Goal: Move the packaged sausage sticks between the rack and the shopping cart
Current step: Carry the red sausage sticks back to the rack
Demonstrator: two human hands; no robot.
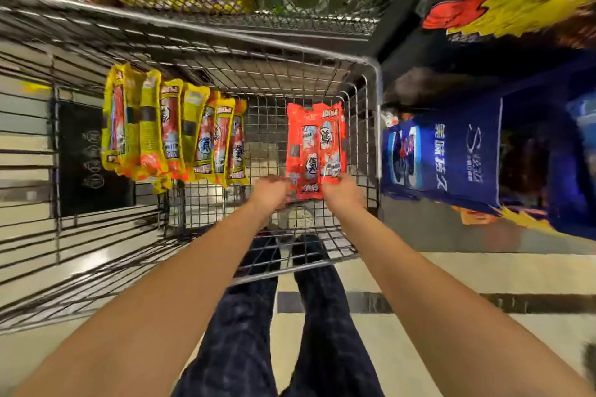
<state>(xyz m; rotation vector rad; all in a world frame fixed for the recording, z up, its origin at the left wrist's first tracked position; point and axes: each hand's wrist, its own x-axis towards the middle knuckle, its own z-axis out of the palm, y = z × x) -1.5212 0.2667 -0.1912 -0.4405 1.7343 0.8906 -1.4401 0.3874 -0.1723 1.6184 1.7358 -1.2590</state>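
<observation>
Both arms reach straight forward, forearms bare, roughly parallel, wrists level. The left hand (271, 191) and the right hand (342, 189) meet at the bottom edge of the red sausage pack (314, 145).

Left hand: fingers curled, pinching the pack's lower left corner. Right hand: fingers curled, pinching the lower right corner. Both are clamped on the same pack, knuckles toward the camera; fingertips are mostly hidden behind the film.

The red pack is held flat, face to the camera, print upside down. It sits within the wire outline of the shopping cart (371, 80), near the right wall. It looks like two sticks side by side; whether that is one pack or two cannot be told. Whether it touches the mesh cannot be told either.

The yellow sausage packs (171, 132) hang in an overlapping row at the cart's left side, well apart from the red pack. Whether they hang on the cart wire or on a rack behind it cannot be told.

A blue display box (451, 155) stands just beyond the cart's right wall. A black panel (93, 158) shows through the mesh at left. Dark trousers (245, 332) are below, over the tiled floor (483, 274). The frame edges are motion-blurred.
</observation>
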